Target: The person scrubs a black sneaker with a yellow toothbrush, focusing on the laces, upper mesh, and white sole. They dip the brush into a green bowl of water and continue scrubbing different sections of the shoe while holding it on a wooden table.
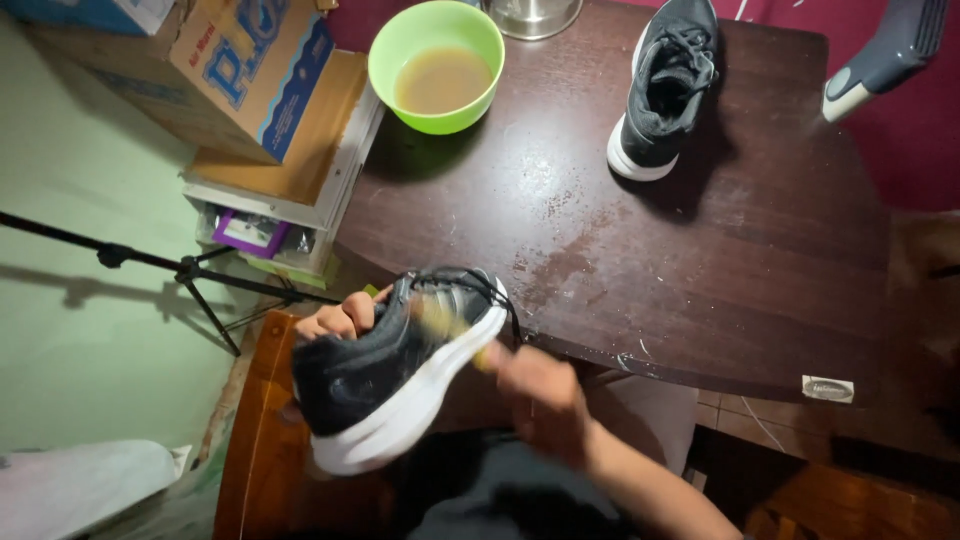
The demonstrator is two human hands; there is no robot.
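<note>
Closest in, the person holds a black sneaker (385, 375) with a thick white sole up off the table, tipped on its side so the sole faces down and toward the right. The left hand (340, 318) is curled around the upper near the collar, fingers closed on the fabric. The right hand (535, 385) is motion-blurred right at the toe end of the sole; it looks closed around something small and yellowish, maybe a brush, but the blur is too heavy to tell for sure.

Handling-wise, the shoe looks light, with a soft upper that gives under the fingers and a stiffer foam sole. The collar or heel seems like the firmest place to grip, and if it's wet it could be a bit slippery. Loose laces dangle near the tongue and could snag.

Just past the hands sits the front edge of the dark wooden table (700, 260), and its top looks damp and streaked. There's decent open room in the middle of it. Farther back stands the matching second sneaker (665, 90), upright, well apart from the green bowl (436, 62) of murky liquid near the far left edge. A cardboard box (240, 70) sits on a small shelf beside the table, with a tripod stand (190, 270) over on the left.
</note>
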